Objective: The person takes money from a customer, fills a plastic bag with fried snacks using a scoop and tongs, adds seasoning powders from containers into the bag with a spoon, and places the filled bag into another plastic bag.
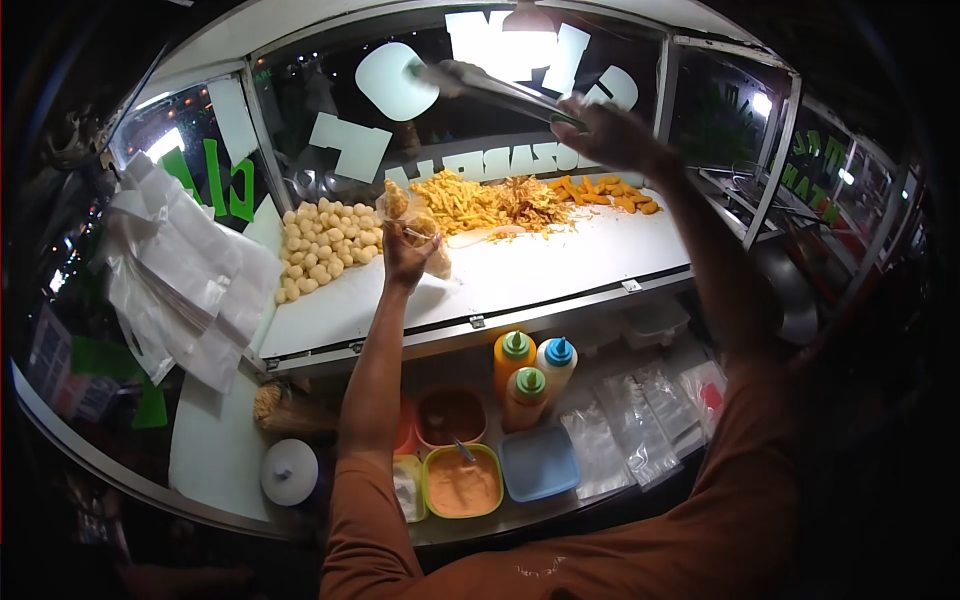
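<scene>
My left hand (408,255) is closed around a clear plastic bag of fried food (437,258), held upright over the white counter (520,270). Raised high at the upper right, my right hand (607,132) grips metal tongs (510,95), whose tips point left and are blurred by motion. Round pale balls (325,245) are piled left of the bag. To its right lie yellow fried strips (450,200), a heap of browner shreds (530,203) and orange fried pieces (610,193).
Below the counter are three squeeze bottles (525,390), a tub of orange sauce (463,483), a blue tub (540,466) and plastic bags (635,425). White bags (190,270) hang at left, near a white-lidded container (289,471). Glass panes surround the counter.
</scene>
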Motion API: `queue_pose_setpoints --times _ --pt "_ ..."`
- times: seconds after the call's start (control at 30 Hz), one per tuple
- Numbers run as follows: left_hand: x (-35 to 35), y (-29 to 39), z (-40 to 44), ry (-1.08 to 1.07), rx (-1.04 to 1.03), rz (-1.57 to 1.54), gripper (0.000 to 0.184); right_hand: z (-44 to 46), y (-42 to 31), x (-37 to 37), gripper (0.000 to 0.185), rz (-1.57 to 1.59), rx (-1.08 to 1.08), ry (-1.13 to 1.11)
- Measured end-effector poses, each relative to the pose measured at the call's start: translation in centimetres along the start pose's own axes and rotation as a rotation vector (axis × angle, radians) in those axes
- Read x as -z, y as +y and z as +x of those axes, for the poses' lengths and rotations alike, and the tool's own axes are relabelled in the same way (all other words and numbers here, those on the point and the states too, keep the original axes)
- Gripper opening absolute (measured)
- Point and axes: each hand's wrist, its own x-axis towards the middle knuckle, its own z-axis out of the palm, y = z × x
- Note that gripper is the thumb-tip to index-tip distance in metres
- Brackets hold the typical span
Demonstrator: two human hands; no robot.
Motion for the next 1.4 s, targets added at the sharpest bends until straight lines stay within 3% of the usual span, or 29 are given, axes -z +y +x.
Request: queue_pose_setpoints --times 0.03,0.1,0.23,0.3,0.53,0.67,0.83,0.87,0.9,0.97,1.0,1.1,1.3,1.4 --pt "-0.1 -0.7 0.0 0.026 -0.047 0.033 0.073 0.2 0.1 -2.1 0.033 0.245 -0.135 -0.123" --pt "-0.6 -2.0 -0.1 0.077 -0.112 0.116 0.077 0.0 0.9 -8.9 0.034 0.598 -0.182 -0.157" --pt "-2.3 -1.2 -1.3 0.18 -0.197 0.349 0.092 0.4 -5.6 -15.2 0.03 1.238 -0.456 -0.192" --pt "-2.7 -0.7 -1.8 0.215 -0.209 0.428 0.094 1.2 -8.6 -15.1 0.028 1.131 -0.527 -0.243" --pt "-1.9 0.2 -3.0 0.198 -0.149 0.369 0.094 3.2 -10.8 -17.3 0.024 0.981 -0.421 -0.31" --pt "-1.0 -0.4 -3.3 0.229 -0.312 0.534 0.092 2.7 -11.5 -16.5 0.015 0.794 -0.34 -0.403" --pt "0.5 0.7 -5.2 0.132 -0.256 0.57 0.09 3.0 -11.0 -16.6 0.028 0.887 -0.297 -0.279" --pt "1.3 1.3 -5.6 0.071 -0.245 0.54 0.08 3.4 -10.5 -16.9 0.03 0.896 -0.269 -0.261" --pt "2.0 1.6 -5.3 0.021 -0.218 0.465 0.059 3.6 -10.3 -16.8 0.032 0.906 -0.242 -0.242" --pt "2.7 2.3 -4.8 0.049 0.035 0.005 0.045 3.3 -10.1 -16.8 0.037 0.896 -0.206 -0.233" --pt "2.6 2.6 -3.8 0.123 0.095 -0.012 0.041 3.1 -10.0 -17.0 0.037 0.89 -0.193 -0.251" --pt "2.2 6.8 -0.7 -0.144 0.384 0.164 0.035 2.4 -10.2 -16.2 0.04 0.881 -0.13 -0.244" --pt "2.6 5.8 2.8 -0.415 0.305 0.516 0.022 1.2 -9.5 -15.9 0.038 0.969 -0.158 -0.237" --pt "0.3 7.5 2.8 -0.332 0.132 0.738 0.02 0.5 -8.3 -16.0 0.033 0.975 -0.208 -0.258"
